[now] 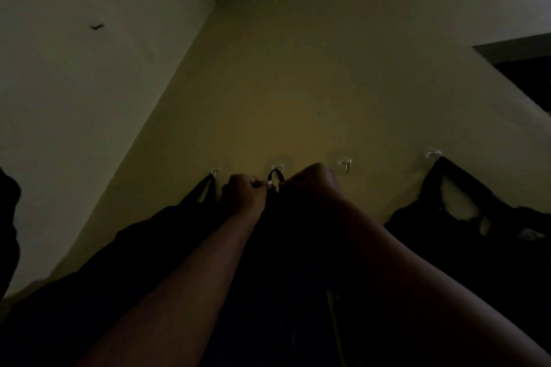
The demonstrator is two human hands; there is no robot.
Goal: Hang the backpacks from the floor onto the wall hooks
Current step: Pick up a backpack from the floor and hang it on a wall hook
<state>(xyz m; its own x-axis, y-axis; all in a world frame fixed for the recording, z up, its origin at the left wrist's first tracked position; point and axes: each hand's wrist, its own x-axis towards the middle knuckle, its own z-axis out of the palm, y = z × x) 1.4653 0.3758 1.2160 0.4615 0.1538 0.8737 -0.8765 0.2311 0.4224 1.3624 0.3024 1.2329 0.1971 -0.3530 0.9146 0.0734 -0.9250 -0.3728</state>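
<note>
Dim yellow wall (298, 83) fills our view, with four clear hooks in a row. Our left hand (244, 192) and right hand (313, 180) pinch the black loop (275, 176) of the middle backpack (286, 247) at the second hook (278, 168). Another backpack (167, 232) hangs from the first hook (214, 172), a third (465, 202) from the fourth hook (433, 154); the third hook (346, 164) is bare.

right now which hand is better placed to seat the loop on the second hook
Left. The left hand pinches right beside the black loop under the second hook; the right hand grips the backpack top slightly further off.
</note>
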